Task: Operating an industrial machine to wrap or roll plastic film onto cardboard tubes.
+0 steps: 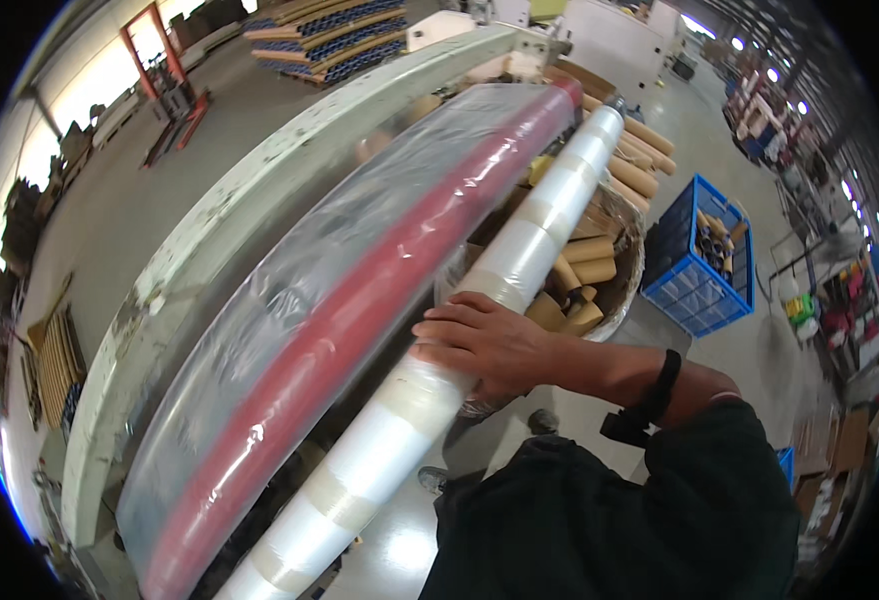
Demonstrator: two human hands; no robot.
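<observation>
A long white roll (424,405), banded with tan stripes, runs from the lower left up to the right. My right hand (489,345) lies across its middle, fingers curved over the far side; the thumb side is partly hidden. A dark strap (654,395) circles my right forearm. Beside the white roll, on its far side, lies a red roll (359,305) with a glossy clear covering. Clear plastic film (289,250) spreads from it toward a long pale, scuffed beam (209,205). My left hand is out of view.
Under and right of the roll, a wrapped bin (639,255) holds several cardboard tubes (591,260). A blue crate (694,300) with tubes stands farther right. A red pallet lifter (174,100) is at the far left, near stacked tubes (329,40). Shelving and goods line the right side.
</observation>
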